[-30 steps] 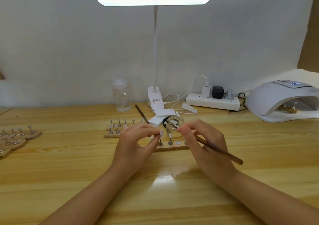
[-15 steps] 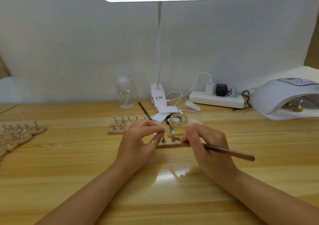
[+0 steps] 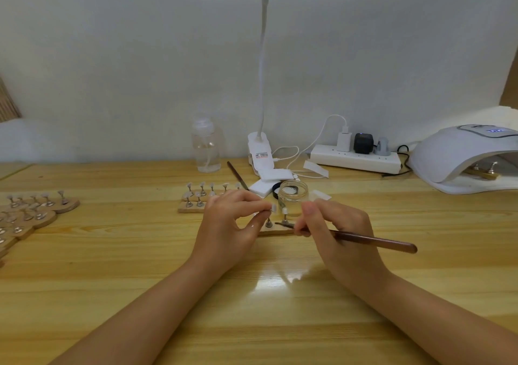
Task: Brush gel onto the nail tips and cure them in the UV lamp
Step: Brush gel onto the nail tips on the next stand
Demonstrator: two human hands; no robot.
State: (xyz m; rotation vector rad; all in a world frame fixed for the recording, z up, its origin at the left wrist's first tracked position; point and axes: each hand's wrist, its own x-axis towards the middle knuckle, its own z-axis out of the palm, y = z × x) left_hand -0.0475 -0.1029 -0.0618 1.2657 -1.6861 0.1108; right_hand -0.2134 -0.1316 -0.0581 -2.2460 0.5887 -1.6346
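While my left hand (image 3: 232,224) pinches a small nail tip (image 3: 273,209) between thumb and forefinger, just above the wooden holder strip (image 3: 276,230) on the table (image 3: 140,252), my right hand (image 3: 336,230) grips a brown-handled brush (image 3: 372,242). I hold the brush low and nearly flat, its dark bristle end pointing left and lying at the foot of the metal pegs on that strip; I cannot tell whether it touches them. One peg beside the brush tip carries another white tip (image 3: 285,211). Just behind the strip stands a small clear glass jar (image 3: 293,198), open at the top. Behind my left hand is a second wooden stand (image 3: 196,196) with rows of tips on pegs, and more such stands (image 3: 36,210) lie at the far left. At the right edge sits the white UV lamp (image 3: 459,157), its display lit, with a wooden holder (image 3: 483,172) inside its mouth. A second brush (image 3: 236,174) lies near the desk lamp clip (image 3: 259,154).
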